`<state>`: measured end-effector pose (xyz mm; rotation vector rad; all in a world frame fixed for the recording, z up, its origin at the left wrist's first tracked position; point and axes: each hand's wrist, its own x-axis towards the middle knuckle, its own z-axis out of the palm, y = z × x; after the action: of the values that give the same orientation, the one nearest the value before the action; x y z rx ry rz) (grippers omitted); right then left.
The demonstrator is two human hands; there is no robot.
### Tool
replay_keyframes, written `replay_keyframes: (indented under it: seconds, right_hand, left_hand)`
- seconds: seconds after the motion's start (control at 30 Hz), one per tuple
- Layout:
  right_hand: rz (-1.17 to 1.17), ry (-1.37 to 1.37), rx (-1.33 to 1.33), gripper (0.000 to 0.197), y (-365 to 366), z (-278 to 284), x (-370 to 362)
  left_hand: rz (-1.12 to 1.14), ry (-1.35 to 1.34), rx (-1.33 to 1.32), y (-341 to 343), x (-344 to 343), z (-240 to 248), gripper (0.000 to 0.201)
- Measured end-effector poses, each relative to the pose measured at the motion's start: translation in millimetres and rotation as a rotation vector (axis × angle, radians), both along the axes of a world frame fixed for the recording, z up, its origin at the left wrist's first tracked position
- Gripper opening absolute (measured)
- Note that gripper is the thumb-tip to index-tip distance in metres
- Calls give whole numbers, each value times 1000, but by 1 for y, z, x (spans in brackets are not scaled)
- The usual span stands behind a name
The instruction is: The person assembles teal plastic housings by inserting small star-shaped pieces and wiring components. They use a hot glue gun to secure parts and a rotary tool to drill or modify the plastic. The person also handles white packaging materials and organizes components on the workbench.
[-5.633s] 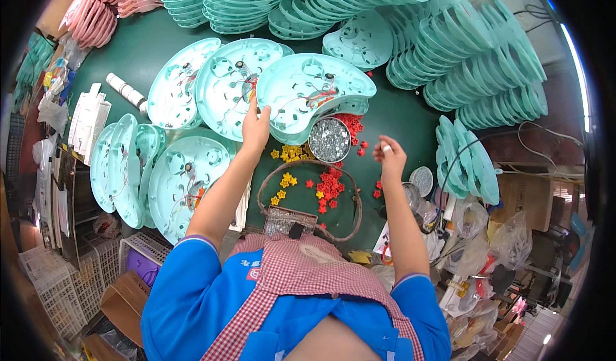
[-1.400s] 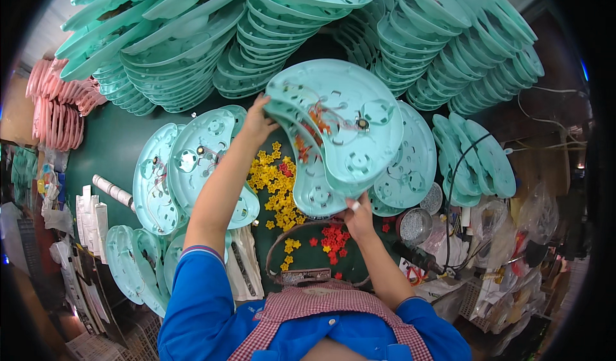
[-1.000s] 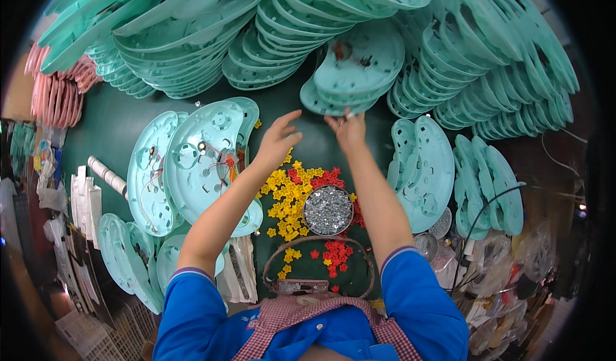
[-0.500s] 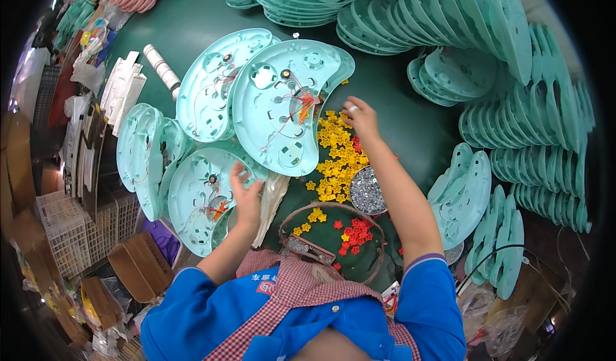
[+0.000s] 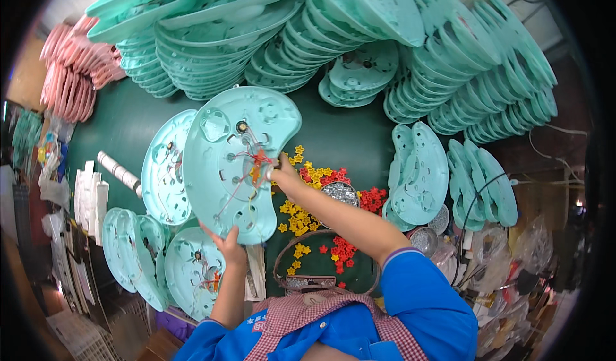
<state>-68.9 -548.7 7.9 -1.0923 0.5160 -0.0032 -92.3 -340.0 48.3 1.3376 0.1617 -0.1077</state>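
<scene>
With our left hand (image 5: 230, 245) we grip the lower edge of a green plastic shell (image 5: 217, 167), and our right hand (image 5: 283, 173) grasps its inner curve beside the orange wires (image 5: 257, 161). We have the shell over the dark table (image 5: 333, 130), left of the yellow stars (image 5: 299, 217) and a round tin of silvery bits (image 5: 339, 194).

I watch from afar a bright blue short-sleeved shirt (image 5: 427, 303), narrow striped trim (image 5: 399, 252) edging its right cuff. A red-and-white checked apron (image 5: 337, 305) covers the front; near its middle sits a pale button (image 5: 323, 326), further left a small red marking (image 5: 258, 327).
</scene>
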Motion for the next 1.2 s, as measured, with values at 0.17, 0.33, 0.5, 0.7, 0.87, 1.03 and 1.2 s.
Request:
replay_keyframes:
  seconds: [0.17, 0.33, 0.5, 0.7, 0.87, 1.03, 1.2]
  right_hand:
    - [-205, -184, 314, 85, -24, 82, -120]
    - [-214, -193, 92, 62, -81, 155, -205]
    - [-343, -308, 50, 55, -103, 177, -235]
    - [-710, -727, -44, 48, -139, 257, -172]
    - [-940, -711, -265, 40, -267, 313, -124]
    - [-1206, -279, -647, 50, -380, 315, -82]
    - [-1083, 684, -2623, 66, -493, 265, -76]
  left_hand:
    - [-214, 139, -271, 45, 7, 45, 69]
    - [-661, 305, -288, 52, 55, 100, 61]
    - [-744, 85, -543, -18, 92, 172, 63]
    - [-618, -326, -415, -69, 72, 223, 57]
    - [-602, -51, -161, -30, 50, 158, 44]
    - [-369, 222, -154, 50, 33, 85, 42]
    - [23, 282, -10, 149, 4, 54, 40]
